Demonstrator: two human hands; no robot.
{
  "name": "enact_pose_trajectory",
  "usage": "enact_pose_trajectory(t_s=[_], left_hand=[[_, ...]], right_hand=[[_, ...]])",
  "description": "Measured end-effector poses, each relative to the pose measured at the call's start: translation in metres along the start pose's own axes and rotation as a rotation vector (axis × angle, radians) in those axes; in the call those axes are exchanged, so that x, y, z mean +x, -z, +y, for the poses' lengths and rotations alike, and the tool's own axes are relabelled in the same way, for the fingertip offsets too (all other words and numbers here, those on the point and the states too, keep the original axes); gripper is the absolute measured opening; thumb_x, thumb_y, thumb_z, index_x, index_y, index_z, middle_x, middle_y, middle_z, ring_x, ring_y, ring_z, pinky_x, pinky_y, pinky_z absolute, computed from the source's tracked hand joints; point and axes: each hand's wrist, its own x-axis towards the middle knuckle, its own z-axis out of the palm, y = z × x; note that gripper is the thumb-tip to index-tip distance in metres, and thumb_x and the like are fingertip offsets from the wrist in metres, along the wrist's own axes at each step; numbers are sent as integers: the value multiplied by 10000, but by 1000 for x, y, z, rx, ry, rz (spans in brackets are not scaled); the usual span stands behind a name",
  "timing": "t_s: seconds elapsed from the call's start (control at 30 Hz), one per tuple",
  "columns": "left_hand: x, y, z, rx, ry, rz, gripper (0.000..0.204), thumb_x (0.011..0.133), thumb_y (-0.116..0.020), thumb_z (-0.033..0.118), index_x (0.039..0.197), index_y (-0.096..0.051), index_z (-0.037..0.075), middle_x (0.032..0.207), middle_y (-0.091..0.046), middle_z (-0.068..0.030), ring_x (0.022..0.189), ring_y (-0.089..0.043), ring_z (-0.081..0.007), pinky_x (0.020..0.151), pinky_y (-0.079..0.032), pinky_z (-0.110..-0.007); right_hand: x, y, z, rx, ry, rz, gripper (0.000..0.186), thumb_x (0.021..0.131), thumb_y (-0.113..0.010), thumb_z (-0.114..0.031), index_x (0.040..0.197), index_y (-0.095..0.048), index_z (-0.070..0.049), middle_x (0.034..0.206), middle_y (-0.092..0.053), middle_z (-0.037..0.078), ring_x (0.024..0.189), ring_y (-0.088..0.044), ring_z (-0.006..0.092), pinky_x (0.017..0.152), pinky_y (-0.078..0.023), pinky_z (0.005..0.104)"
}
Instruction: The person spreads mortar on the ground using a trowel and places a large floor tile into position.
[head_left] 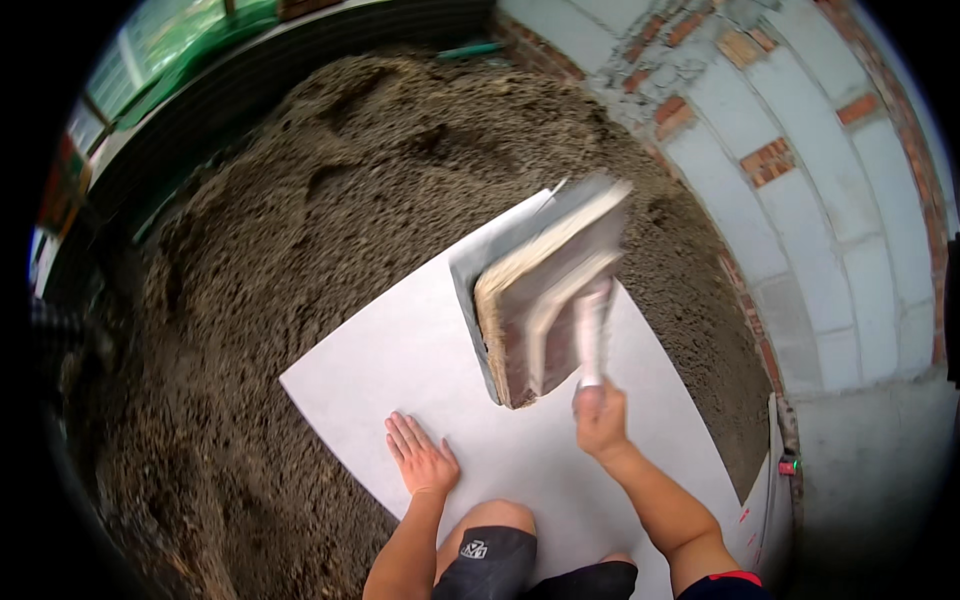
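Note:
A large white tile point(365, 365) lies on dark, damp sand or mortar, and my knees are over its near edge. My left hand point(424, 462) presses flat on the tile's left part, with its fingers stretched out. My right hand point(602, 415) is wrapped round the lower end of the pale handle of a broad tile beater point(525, 320). This tool is a thick tan and brown board with a grey face. It is tilted up on edge above the middle of the tile and smeared by motion; I cannot tell whether it touches the tile.
Heaped sand point(380, 150) surrounds the tile to the left and beyond. At the right rises a grey block wall point(800, 220) with red brick inserts. A small red device point(788, 467) with a green light sits near the wall's foot. Green netting point(200, 60) hangs at the far left.

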Motion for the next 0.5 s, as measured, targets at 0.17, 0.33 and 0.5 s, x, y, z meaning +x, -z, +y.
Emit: enact_pose_trajectory(t_s=[0.17,0.33,0.5], left_hand=[[20,-17,47,64,-78,35,777,926,-399,366,1452,-136,-142,1558,-34,-287,1460,28,-402,1178,17,-479],[25,-13,34,107,-117,67,797,903,-439,328,1442,-117,-163,1552,-24,-302,1456,29,-415,1178,12,-479],[35,-7,40,163,-233,-2,815,897,-444,356,1437,-129,-167,1547,-36,-311,1456,20,-418,1178,3,-482]], right_hand=[[19,11,140,-258,-566,-84,778,918,-381,-654,840,-658,69,847,-653,296,813,-640,455,772,-481,496],[42,99,62,298,-780,-86,554,961,-427,-575,818,-537,-51,574,-446,-9,426,-396,101,415,-367,272],[-10,151,26,320,-249,311,441,998,-439,-463,774,-463,-84,582,-437,-42,458,-386,41,410,-320,220]])
